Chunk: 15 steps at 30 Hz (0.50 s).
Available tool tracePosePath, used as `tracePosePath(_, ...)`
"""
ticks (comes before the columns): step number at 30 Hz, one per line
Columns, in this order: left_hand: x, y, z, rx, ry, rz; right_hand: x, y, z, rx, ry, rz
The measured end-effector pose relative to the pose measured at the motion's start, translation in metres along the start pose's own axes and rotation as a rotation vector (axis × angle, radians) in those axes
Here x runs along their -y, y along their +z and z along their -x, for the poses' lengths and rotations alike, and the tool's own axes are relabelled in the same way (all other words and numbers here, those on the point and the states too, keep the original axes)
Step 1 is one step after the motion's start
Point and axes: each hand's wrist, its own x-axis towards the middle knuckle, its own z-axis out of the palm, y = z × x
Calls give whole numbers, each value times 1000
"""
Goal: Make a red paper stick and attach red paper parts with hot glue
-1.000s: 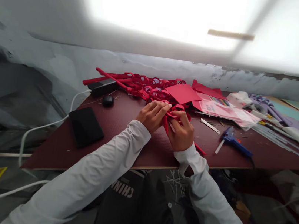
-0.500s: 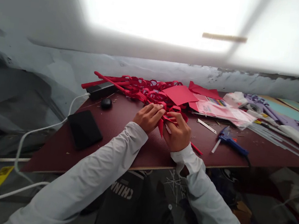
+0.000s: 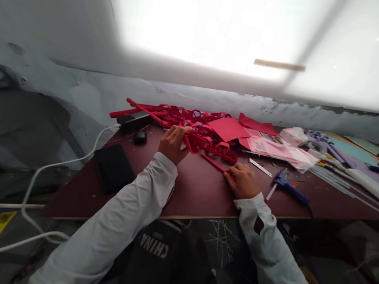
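My left hand (image 3: 174, 144) is closed on a folded red paper strip (image 3: 192, 144) near the front of a heap of linked red paper loops, a paper chain (image 3: 210, 143). Whether the strip joins the chain is hidden by my fingers. To the right, my right hand (image 3: 245, 181) rests low over the table, its fingers pinching the near end of a thin red stick (image 3: 212, 162). The stick lies slantwise on the tabletop, its far end pointing at the chain.
Red paper sheets (image 3: 229, 129) and a plastic packet (image 3: 274, 147) lie behind the chain. A cutter blade (image 3: 260, 167) and a blue glue gun (image 3: 286, 182) are right of my right hand. A black tablet-like slab (image 3: 114, 168) and a mouse (image 3: 140, 137) lie left on the brown table (image 3: 195, 195).
My hands have parted. The right one has let go of the red paper and moved right onto the red stick; the left has shifted slightly left, still with the strip.
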Motion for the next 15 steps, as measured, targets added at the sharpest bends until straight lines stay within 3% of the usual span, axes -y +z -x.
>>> tracePosePath(4, 1, 0, -1, 13, -20, 37, -13, -7, 5, 91, -28, 10)
tracePosePath(8, 2, -1, -2, 41, -17, 93, -32, -31, 21, 83, -35, -5)
tracePosePath(11, 1, -3, -3, 63, 6, 163, -69, -59, 41, 22, 48, 34)
tracePosePath(15, -2, -4, -4, 114, 25, 236, -136, -93, 69, -27, 243, 179)
